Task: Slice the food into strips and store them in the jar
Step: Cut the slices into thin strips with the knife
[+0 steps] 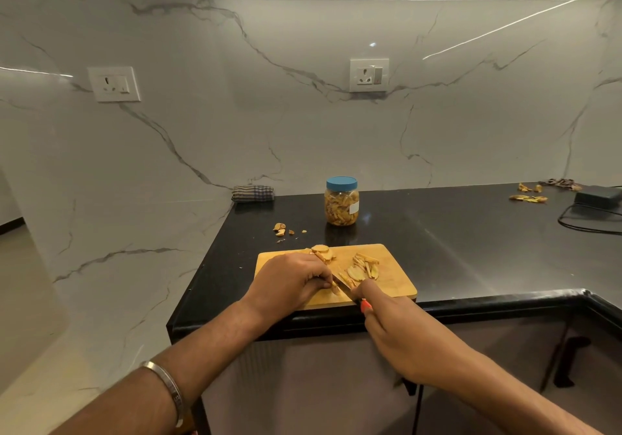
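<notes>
A wooden cutting board (pixel 393 281) lies at the front edge of the black counter. My left hand (pixel 289 283) holds down a yellow food piece (pixel 335 288) on the board with curled fingers. My right hand (pixel 387 317) grips an orange-handled knife (pixel 350 293), its blade against that piece. Cut strips (pixel 365 268) lie in a loose pile to the right of the blade, and round slices (pixel 321 251) sit at the board's far edge. Behind the board stands a clear jar (pixel 341 205) with a blue lid, filled with strips.
Food scraps (pixel 281 229) lie on the black counter (pixel 471 249) left of the jar, and peels (pixel 528 197) lie at the far right near a black adapter and cable (pixel 592 205). A folded checked cloth (pixel 252 193) rests against the marble wall.
</notes>
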